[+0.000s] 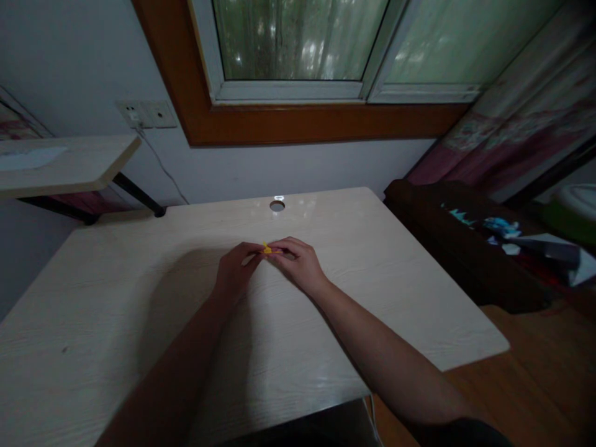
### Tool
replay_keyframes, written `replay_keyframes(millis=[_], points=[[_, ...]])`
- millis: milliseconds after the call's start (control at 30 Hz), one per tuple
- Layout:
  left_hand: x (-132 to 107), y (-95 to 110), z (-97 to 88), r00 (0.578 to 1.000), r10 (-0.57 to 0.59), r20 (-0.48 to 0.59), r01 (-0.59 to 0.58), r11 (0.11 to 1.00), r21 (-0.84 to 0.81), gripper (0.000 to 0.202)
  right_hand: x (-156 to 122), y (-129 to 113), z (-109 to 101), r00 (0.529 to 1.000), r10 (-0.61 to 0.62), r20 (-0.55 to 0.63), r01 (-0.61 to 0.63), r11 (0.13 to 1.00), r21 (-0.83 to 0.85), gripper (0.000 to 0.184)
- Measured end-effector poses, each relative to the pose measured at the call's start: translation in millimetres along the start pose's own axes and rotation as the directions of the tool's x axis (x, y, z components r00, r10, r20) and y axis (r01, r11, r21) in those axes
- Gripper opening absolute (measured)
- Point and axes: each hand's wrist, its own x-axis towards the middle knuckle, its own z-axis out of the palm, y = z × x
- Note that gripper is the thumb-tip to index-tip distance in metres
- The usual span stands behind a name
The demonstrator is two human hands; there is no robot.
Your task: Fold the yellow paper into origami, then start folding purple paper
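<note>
Between my two hands is a small yellow piece (267,249), pinched at the fingertips over the far middle of the desk. Its kind is too small to make out, and the fingers cover part of it. My left hand (236,266) grips it from the left, thumb and fingers closed together. From the right, my right hand (300,263) holds it too, with the fingers bent and closed at the tips. Both forearms reach in from the near edge across the pale wood-grain desk (186,335).
A round cable hole (277,205) lies beyond my hands. At the back left, a raised shelf (69,164) stands on black legs. A white cord (162,164) hangs from a wall socket (135,115). Right of the desk is a dark brown piece of furniture (419,217) bearing several items.
</note>
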Motion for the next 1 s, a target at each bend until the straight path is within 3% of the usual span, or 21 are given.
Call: replay_keyframes(millis=[133, 833, 1000], points=[[0.1, 0.8, -1.9, 0.996, 0.082, -0.020, -0.080, 0.994, 0.074, 0.013, -0.2, -1.1, 0.1, 1.000, 0.011, 0.008, -0.012, 1.000, 0.009, 0.020], [1.9, 0.4, 2.6, 0.988, 0.157, 0.006, -0.157, 0.984, 0.086, 0.013, -2.9, 0.6, -0.2, 0.997, -0.048, -0.065, 0.042, 0.994, -0.097, 0.017], [1.7, 2.3, 2.1, 0.981, 0.194, -0.022, -0.189, 0.972, 0.141, 0.009, -1.5, -0.7, -0.7, 0.996, -0.088, -0.001, 0.087, 0.986, -0.140, 0.014]])
